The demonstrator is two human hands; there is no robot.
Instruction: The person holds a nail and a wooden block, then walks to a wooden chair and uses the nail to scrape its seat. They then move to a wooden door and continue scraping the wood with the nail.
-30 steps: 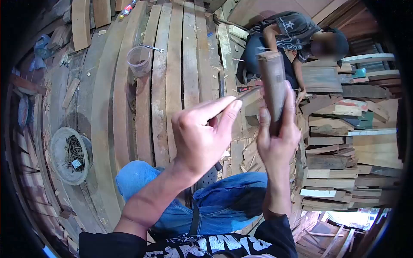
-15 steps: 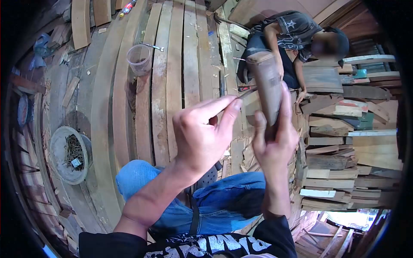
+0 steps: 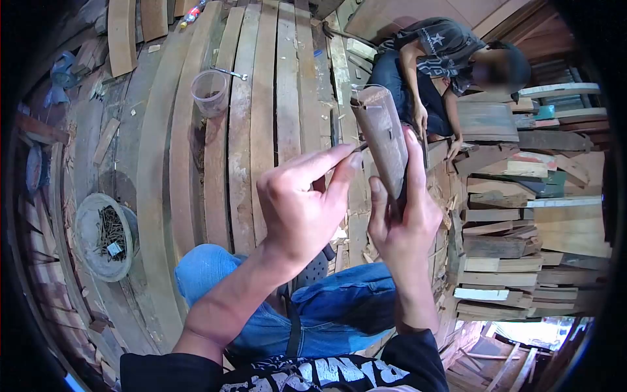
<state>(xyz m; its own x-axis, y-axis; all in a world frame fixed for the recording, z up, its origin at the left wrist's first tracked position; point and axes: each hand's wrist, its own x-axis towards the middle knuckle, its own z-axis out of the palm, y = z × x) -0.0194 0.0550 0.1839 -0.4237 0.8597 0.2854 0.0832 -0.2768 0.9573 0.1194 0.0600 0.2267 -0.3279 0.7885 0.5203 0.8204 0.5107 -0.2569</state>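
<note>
Two hands are raised mid-scene: the left hand [image 3: 297, 212] has its grip pinched on one thin dark sliver [image 3: 358, 147], too small to identify, and the right hand [image 3: 401, 225] has its grip wrapped round one tapered wood piece [image 3: 381, 134], held upright just right of it. One plastic cup [image 3: 210, 91] stands far left on the planks [image 3: 287, 78], one bowl of nails [image 3: 104, 238] lies near left, and one other person [image 3: 437, 59] crouches far right, partly hidden behind the wood piece
</note>
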